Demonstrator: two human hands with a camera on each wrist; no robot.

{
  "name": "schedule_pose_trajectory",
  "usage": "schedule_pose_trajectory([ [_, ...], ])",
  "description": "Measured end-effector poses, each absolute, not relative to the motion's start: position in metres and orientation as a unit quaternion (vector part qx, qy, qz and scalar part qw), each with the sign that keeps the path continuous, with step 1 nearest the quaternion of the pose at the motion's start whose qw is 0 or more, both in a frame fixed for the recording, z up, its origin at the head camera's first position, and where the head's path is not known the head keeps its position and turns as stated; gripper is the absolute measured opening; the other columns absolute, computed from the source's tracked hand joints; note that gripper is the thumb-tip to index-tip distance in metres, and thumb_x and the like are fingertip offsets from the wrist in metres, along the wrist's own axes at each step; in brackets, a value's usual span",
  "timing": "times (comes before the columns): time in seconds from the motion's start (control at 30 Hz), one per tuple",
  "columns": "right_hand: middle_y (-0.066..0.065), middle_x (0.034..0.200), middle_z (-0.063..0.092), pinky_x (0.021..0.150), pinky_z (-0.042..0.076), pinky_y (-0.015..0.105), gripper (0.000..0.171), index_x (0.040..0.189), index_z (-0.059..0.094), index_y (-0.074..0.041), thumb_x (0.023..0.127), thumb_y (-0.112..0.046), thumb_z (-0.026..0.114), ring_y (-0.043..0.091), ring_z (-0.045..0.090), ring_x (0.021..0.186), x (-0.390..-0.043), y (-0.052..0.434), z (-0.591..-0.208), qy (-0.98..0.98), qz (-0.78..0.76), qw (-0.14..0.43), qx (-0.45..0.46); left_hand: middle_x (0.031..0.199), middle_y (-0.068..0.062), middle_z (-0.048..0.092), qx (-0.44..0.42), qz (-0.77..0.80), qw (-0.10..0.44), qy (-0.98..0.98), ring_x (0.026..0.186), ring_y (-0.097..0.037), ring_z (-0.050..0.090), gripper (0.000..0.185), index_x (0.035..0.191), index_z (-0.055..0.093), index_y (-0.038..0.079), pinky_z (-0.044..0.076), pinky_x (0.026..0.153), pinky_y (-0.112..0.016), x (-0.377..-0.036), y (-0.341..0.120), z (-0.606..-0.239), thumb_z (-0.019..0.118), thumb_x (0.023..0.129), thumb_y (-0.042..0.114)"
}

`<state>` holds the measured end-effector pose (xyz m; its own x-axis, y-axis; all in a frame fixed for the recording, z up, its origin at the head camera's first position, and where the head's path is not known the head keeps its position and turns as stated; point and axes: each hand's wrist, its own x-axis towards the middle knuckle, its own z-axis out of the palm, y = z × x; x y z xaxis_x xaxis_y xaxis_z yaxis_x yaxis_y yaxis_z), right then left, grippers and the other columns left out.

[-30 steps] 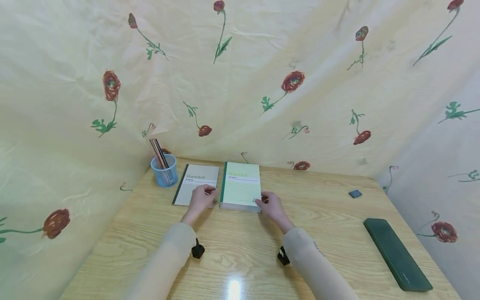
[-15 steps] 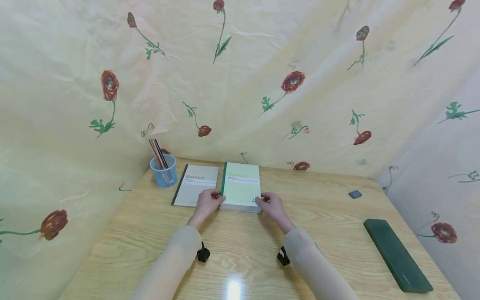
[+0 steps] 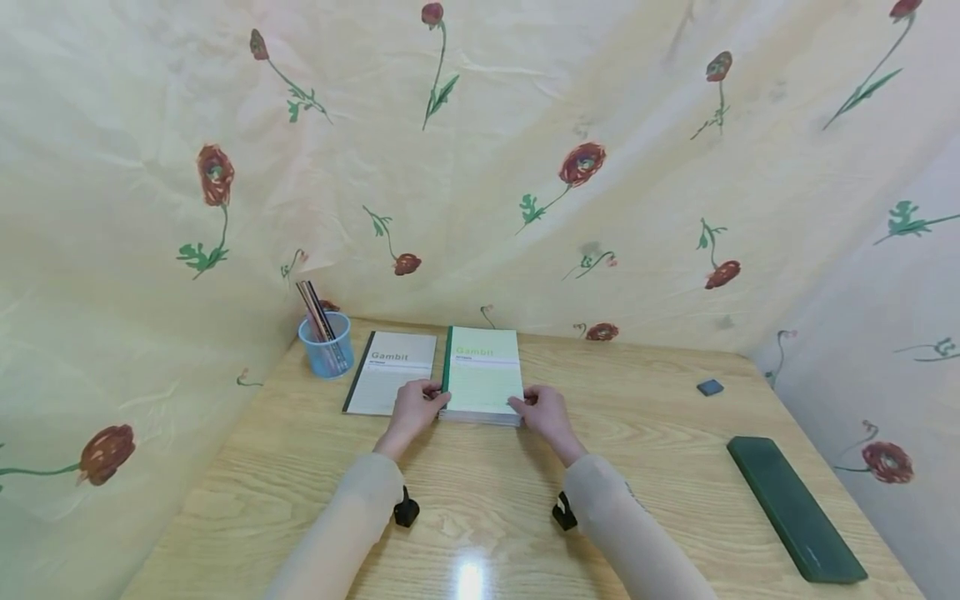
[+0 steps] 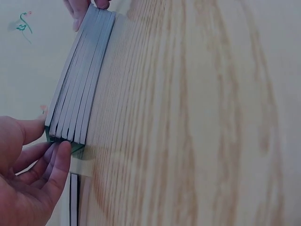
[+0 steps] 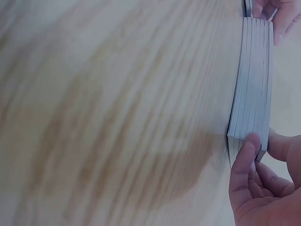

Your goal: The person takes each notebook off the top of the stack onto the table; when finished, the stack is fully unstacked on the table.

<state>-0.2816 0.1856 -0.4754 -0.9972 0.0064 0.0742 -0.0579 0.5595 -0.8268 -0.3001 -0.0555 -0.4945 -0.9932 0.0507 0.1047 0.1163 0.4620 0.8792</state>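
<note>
A stack of several notebooks (image 3: 482, 367) lies on the table, its top cover pale green with a dark green spine and the word Gambit. My left hand (image 3: 411, 412) grips the spine side near the front corner, thumb on the cover and fingers against the bound edges. On the opposite side, my right hand (image 3: 550, 414) holds the front corner, its thumb over the top and fingers along the page edges. Both wrist views show the layered front edges of the stack (image 4: 84, 75). A grey notebook (image 3: 390, 379) with a black spine lies left of the stack, partly hidden by my left hand.
A blue pen cup (image 3: 330, 350) with several pencils (image 3: 318, 310) stands at the back left. Toward the right lie a small dark blue block (image 3: 709, 387) and a long dark green case (image 3: 795, 508). Flowered cloth (image 3: 480, 167) hangs right behind the table (image 3: 480, 483).
My left hand has moved right, from over the grey notebook to the spine side of the stack, and taken hold there. My right hand has stayed at its corner.
</note>
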Motion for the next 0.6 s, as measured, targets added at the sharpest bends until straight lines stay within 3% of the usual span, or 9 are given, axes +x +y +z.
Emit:
schedule_pose_trajectory([
  [0.27, 0.017, 0.087, 0.062, 0.062, 0.059, 0.03, 0.027, 0.112, 0.058, 0.015, 0.095, -0.005, 0.066, 0.02, 0.066, 0.062, -0.285, 0.191, -0.476, -0.861, 0.507, 0.004, -0.036, 0.093, -0.009, 0.069, -0.06, -0.493, 0.051, -0.866, 0.087, -0.021, 0.063, 0.023, 0.111, 0.071, -0.005, 0.054, 0.079, -0.039, -0.301, -0.056, -0.496, 0.066, 0.096, 0.011],
  [0.6, 0.028, 0.098, 0.068, 0.065, 0.059, 0.033, 0.028, 0.114, 0.053, 0.014, 0.095, -0.004, 0.064, 0.021, 0.067, 0.063, -0.284, 0.218, -0.471, -0.839, 0.542, -0.007, -0.047, 0.094, -0.009, 0.067, -0.051, -0.507, 0.033, -0.86, 0.089, -0.022, 0.063, 0.027, 0.115, 0.068, -0.006, 0.054, 0.08, -0.038, -0.299, -0.055, -0.495, 0.07, 0.092, 0.008],
])
